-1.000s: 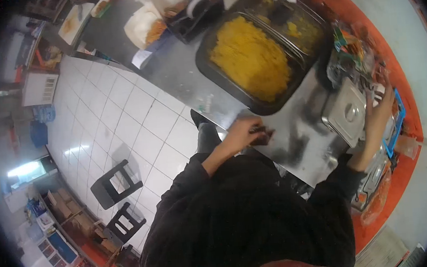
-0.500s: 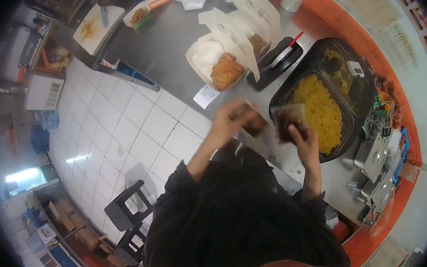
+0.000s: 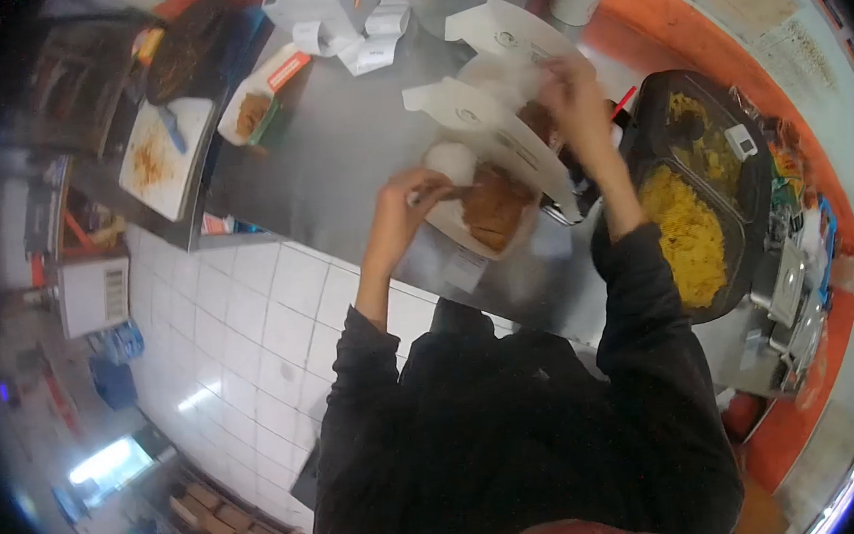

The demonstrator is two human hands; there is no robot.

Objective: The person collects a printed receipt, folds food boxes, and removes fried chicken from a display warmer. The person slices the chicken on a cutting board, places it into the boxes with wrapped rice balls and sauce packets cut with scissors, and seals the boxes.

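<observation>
Brushed grey steel forms the counter point(image 3: 336, 124), flat and dully reflective. On it sits a black, round-cornered, divided tray point(image 3: 749, 237) bearing yellow, loose-grained food point(image 3: 686, 242). Left of the tray stand two open white paperboard boxes with printed, raised lids: the nearer box point(image 3: 497, 136) and the farther box point(image 3: 514, 34). The person's right hand point(image 3: 574, 95), motion-blurred, is over the farther box; whether its fingers are apart or closed cannot be told. The left hand point(image 3: 402, 204) reaches over the nearer box's left edge, fingertips bunched close; whether anything is clamped between them cannot be told. The step in hand appears to be handling at the open boxes; a further move there would call for light fingers and wrists clear of the thin, bendable lids. Nearer box, contents: one rough-crusted brown fried piece point(image 3: 495, 206), one smooth white dome point(image 3: 451, 162). Smallest entry: a white paper slip point(image 3: 464, 269), flat, beside that box.
</observation>
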